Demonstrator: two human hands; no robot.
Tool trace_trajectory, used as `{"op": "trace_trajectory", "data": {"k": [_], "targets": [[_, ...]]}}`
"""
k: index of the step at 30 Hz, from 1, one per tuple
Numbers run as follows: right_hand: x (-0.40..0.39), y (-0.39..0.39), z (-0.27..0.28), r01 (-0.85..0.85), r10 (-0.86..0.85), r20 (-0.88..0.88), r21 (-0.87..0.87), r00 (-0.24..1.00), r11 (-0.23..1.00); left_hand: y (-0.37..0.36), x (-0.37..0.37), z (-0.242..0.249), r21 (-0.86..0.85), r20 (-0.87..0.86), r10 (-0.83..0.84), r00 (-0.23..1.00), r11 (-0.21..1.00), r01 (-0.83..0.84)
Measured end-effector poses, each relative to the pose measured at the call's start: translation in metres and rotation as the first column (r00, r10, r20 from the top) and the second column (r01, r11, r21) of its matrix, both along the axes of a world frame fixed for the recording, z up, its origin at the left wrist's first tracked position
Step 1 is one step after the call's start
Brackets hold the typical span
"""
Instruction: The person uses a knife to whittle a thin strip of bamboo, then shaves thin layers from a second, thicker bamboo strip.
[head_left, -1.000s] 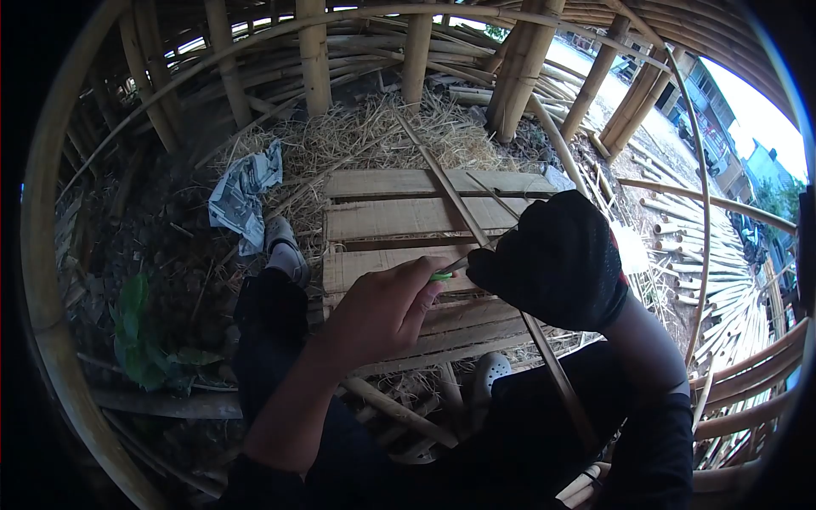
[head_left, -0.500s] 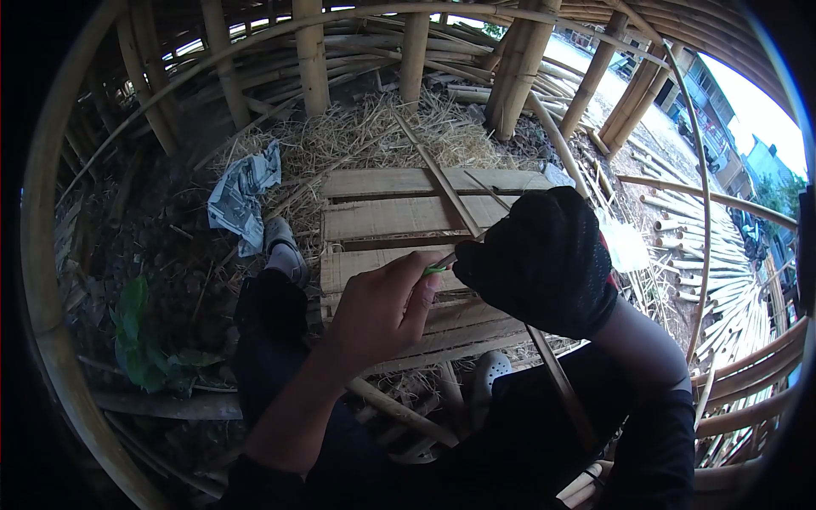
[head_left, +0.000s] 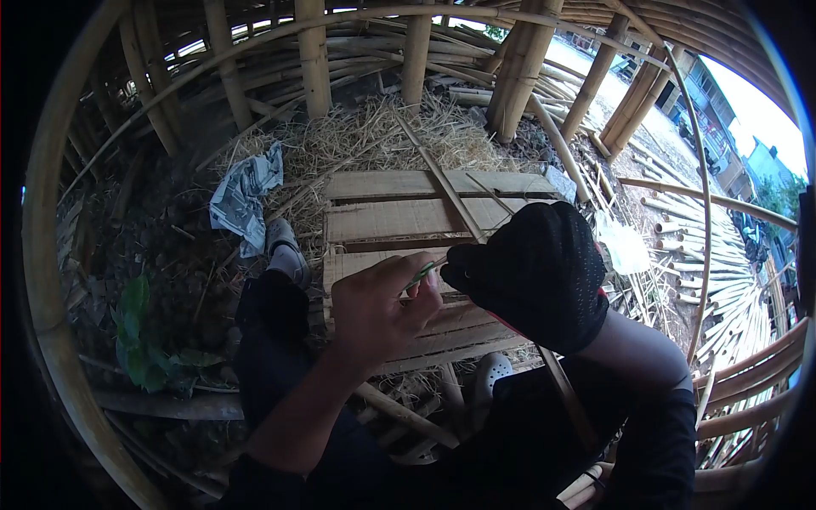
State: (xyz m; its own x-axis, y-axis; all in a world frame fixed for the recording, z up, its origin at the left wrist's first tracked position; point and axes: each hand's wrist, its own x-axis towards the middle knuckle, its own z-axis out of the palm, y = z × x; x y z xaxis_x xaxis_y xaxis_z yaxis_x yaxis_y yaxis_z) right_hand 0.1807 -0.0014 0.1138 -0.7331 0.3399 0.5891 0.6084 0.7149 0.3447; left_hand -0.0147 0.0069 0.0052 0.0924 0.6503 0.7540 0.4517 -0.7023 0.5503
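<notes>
Half hidden near centre: small green strip, pinched in the bare left hand. Cannot tell the hold of the curled, gloved right hand, toward three o'clock. Could slip if pinched loosely, or scratch if sharp-edged.

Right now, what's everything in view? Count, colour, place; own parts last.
small item: one, green, in left hand's fingers, partly hidden
slatted platform: one, light wood, centre
long strip: one, brown, slanting across platform, partly hidden
thin strip: one, brown, on platform's far right
straw: uncountable, tan, beyond platform
newspaper: one crumpled piece, grey-white, ground left
leaves: several, green, lower left
bamboo posts: several, tan, far side
cut poles: many, pale, ground right
white patch: one, right, unidentifiable
buildings: uncounted, bluish, upper right
shoes: two, light, beside platform
trousers: dark, below
left hand: one, bare, centre
right hand: one, black-gloved, right of centre
</notes>
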Motion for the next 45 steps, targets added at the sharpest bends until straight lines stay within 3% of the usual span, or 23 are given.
{"op": "trace_trajectory", "data": {"k": [4,7,12,16,18,20,22,24,25,29,31,33,35,39,41,45], "targets": [[-0.001,-0.002,-0.003,0.067,-0.072,0.059,0.082,0.996,0.994,-0.005,-0.002,0.002,-0.014,0.003,0.014,1.000,1.000,-0.014],[0.001,-0.002,0.001,0.074,-0.072,0.089,-0.017,0.993,0.997,-0.002,0.001,0.000,0.044,0.026,-0.013,1.000,0.999,0.012],[0.001,0.004,0.000,-0.065,0.061,-0.053,-0.082,0.997,0.994,-0.013,0.001,0.010,-0.055,0.020,-0.120,0.993,0.991,0.121],[0.001,0.004,-0.002,-0.131,0.131,-0.012,-0.009,0.991,0.991,-0.014,0.000,0.009,-0.099,0.037,-0.136,0.990,0.985,0.139],[0.002,0.005,-0.003,-0.125,0.128,0.090,-0.042,0.988,0.991,-0.013,-0.007,0.012,-0.045,0.009,-0.119,0.993,0.992,0.120],[0.003,0.009,-0.005,-0.128,0.131,0.054,-0.061,0.990,0.990,-0.010,-0.009,0.012,0.010,-0.019,-0.106,0.994,0.994,0.107],[0.004,0.012,-0.002,-0.132,0.134,0.021,-0.083,0.991,0.988,-0.005,-0.008,0.007,-0.022,0.069,-0.115,0.991,0.993,0.117],[0.006,0.013,0.007,-0.025,0.032,0.110,-0.071,0.993,0.997,-0.003,-0.010,0.012,-0.101,0.013,-0.103,0.995,0.989,0.103],[0.009,0.013,0.007,-0.046,0.048,0.067,-0.036,0.997,0.998,-0.002,-0.011,0.015,-0.181,-0.046,-0.093,0.995,0.980,0.084],[0.017,0.010,0.017,-0.012,0.006,-0.095,-0.058,0.995,0.998,-0.001,-0.012,0.021,-0.100,0.004,-0.126,0.992,0.987,0.126],[0.016,0.010,0.020,-0.013,0.007,-0.091,-0.068,0.996,0.998,-0.001,-0.013,0.018,-0.199,-0.001,-0.150,0.989,0.969,0.147],[0.015,0.009,0.020,-0.012,0.005,-0.087,-0.078,0.996,0.997,-0.001,-0.012,0.016,-0.184,0.010,-0.128,0.992,0.975,0.128],[0.011,0.008,0.014,0.045,-0.086,-0.184,-0.216,0.979,0.975,0.000,-0.011,0.015,-0.166,0.021,-0.105,0.994,0.980,0.107],[0.015,0.010,0.009,0.098,-0.114,-0.130,-0.121,0.985,0.988,0.003,-0.008,0.014,-0.070,-0.006,-0.044,0.999,0.997,0.043],[0.013,0.005,0.010,0.160,-0.177,-0.095,-0.161,0.980,0.974,0.003,-0.006,0.013,-0.056,0.011,-0.047,0.999,0.997,0.048],[0.011,0.006,0.006,0.119,-0.149,-0.116,-0.232,0.982,0.965,0.000,-0.002,0.013,-0.083,0.028,-0.090,0.996,0.992,0.092]]}}
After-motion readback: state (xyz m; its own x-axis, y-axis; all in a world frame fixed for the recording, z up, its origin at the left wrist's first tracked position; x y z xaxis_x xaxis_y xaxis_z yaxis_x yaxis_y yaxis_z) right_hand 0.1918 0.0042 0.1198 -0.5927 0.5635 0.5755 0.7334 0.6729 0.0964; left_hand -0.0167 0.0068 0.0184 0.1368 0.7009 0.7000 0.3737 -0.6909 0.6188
